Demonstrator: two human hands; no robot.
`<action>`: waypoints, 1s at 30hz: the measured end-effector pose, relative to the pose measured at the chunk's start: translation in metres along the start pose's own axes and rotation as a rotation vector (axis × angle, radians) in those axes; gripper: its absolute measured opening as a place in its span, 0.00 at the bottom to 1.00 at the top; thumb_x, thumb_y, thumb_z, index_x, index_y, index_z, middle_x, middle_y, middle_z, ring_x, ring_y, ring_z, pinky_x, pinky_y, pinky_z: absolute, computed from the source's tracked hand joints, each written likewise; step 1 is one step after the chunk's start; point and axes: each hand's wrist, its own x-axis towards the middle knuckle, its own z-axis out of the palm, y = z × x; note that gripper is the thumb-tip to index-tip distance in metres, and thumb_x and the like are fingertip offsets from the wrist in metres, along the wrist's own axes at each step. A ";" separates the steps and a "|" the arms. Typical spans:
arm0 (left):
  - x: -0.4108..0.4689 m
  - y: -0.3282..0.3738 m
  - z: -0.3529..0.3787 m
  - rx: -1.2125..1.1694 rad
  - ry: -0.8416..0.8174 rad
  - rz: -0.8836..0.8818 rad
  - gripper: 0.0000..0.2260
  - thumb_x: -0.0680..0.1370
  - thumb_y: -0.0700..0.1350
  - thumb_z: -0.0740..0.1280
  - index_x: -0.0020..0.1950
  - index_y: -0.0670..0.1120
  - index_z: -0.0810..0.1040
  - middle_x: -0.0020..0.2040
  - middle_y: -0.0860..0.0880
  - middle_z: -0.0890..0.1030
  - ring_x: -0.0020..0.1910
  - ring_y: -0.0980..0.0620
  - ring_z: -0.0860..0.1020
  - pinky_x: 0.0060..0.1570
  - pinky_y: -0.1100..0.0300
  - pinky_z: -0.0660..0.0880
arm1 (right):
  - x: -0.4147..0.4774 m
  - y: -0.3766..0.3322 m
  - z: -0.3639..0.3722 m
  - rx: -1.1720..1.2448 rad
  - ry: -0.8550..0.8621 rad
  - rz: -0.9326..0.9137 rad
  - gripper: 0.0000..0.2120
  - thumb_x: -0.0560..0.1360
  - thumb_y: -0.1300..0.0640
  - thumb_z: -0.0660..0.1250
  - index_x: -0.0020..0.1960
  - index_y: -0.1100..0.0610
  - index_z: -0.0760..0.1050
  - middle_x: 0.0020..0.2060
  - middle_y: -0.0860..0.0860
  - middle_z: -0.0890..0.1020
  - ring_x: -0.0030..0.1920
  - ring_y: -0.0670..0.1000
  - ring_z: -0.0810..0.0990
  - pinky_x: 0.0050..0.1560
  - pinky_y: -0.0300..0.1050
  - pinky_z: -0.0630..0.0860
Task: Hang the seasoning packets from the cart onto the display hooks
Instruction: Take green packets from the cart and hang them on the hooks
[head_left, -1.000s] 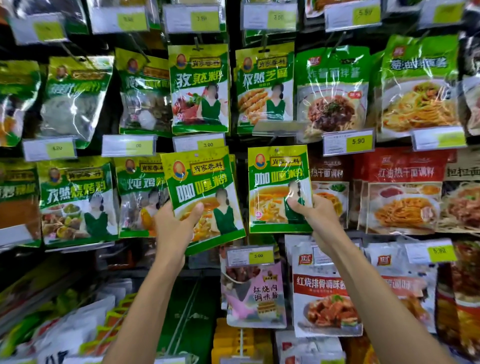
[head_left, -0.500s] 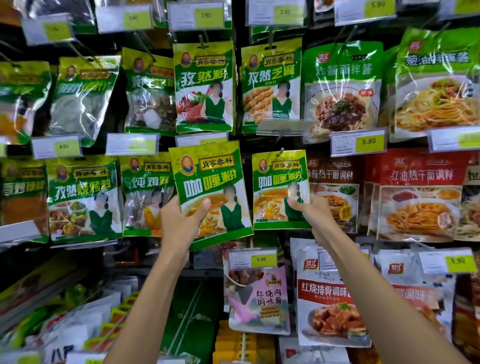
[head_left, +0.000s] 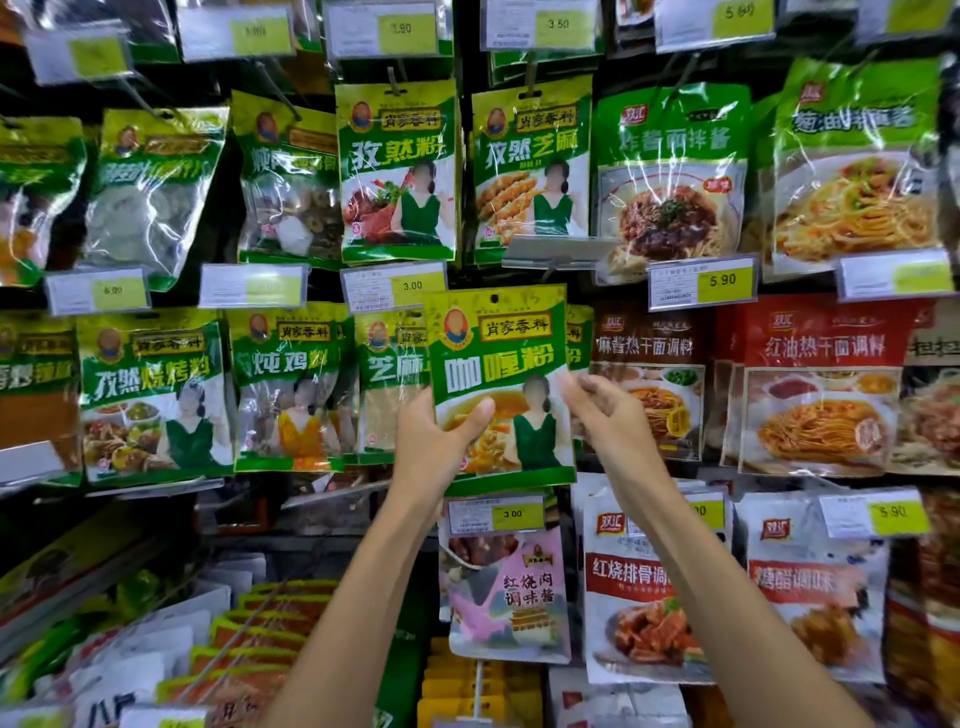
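Since a second ago: the curry packet has shifted right, from left of the hanging same-label stock to directly in front of it. Right hand has come off the hung packet, of which only a sliver shows past the right edge of the one in front.

Left hand grips the curry packet at its lower left, thumb across the front, fingers behind. Packet is upright, facing the camera, hang hole at top centre, not visibly on a hook.

Right hand sits at the packet's right edge, fingers curled. Can't tell if it's pinching the edge or just beside it.

A 3.00 price tag is just up-left of the packet; another 3.00 tag sits right under its bottom edge.
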 end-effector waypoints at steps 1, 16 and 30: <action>0.000 0.001 0.006 -0.002 -0.016 -0.023 0.17 0.73 0.46 0.73 0.59 0.46 0.76 0.59 0.45 0.80 0.59 0.43 0.77 0.57 0.52 0.74 | 0.000 -0.003 0.001 -0.021 -0.007 -0.008 0.11 0.76 0.48 0.66 0.54 0.52 0.78 0.50 0.46 0.82 0.50 0.41 0.80 0.53 0.41 0.77; 0.085 0.041 -0.039 1.088 0.373 0.740 0.22 0.82 0.50 0.58 0.73 0.41 0.64 0.71 0.40 0.66 0.71 0.42 0.64 0.71 0.50 0.59 | 0.013 0.000 -0.013 0.064 0.155 0.054 0.05 0.75 0.54 0.69 0.48 0.56 0.79 0.44 0.52 0.84 0.48 0.53 0.83 0.54 0.56 0.78; 0.096 0.029 -0.048 1.041 0.335 0.866 0.18 0.80 0.48 0.62 0.66 0.37 0.71 0.64 0.39 0.74 0.65 0.41 0.71 0.69 0.47 0.64 | 0.031 0.002 -0.020 0.066 0.203 0.122 0.05 0.75 0.57 0.69 0.47 0.59 0.80 0.48 0.57 0.84 0.53 0.59 0.81 0.61 0.61 0.75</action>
